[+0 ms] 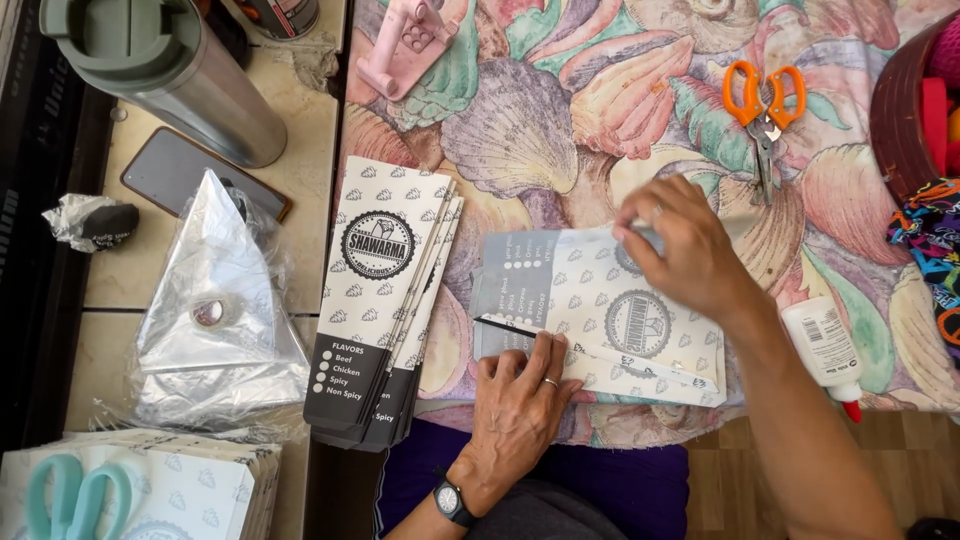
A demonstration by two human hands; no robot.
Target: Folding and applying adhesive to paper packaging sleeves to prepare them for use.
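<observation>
A white printed paper wrapper sheet (590, 300) with a grey end lies flat on the seashell-patterned cloth (560, 110). My left hand (515, 405) presses flat on its near folded edge, fingers spread, a ring on one finger and a watch on the wrist. My right hand (685, 250) rests on the sheet's far right part, its fingertips pinching the upper edge. A stack of the same printed sheets (385, 300) lies to the left of the sheet, black ends toward me.
Orange-handled scissors (765, 110) and a white glue bottle (828, 348) lie to the right. A dark red basket (900, 110) stands at the far right. At left are a steel tumbler (170, 70), a phone (170, 170), foil sheets in plastic (215, 310) and teal scissors (75, 495).
</observation>
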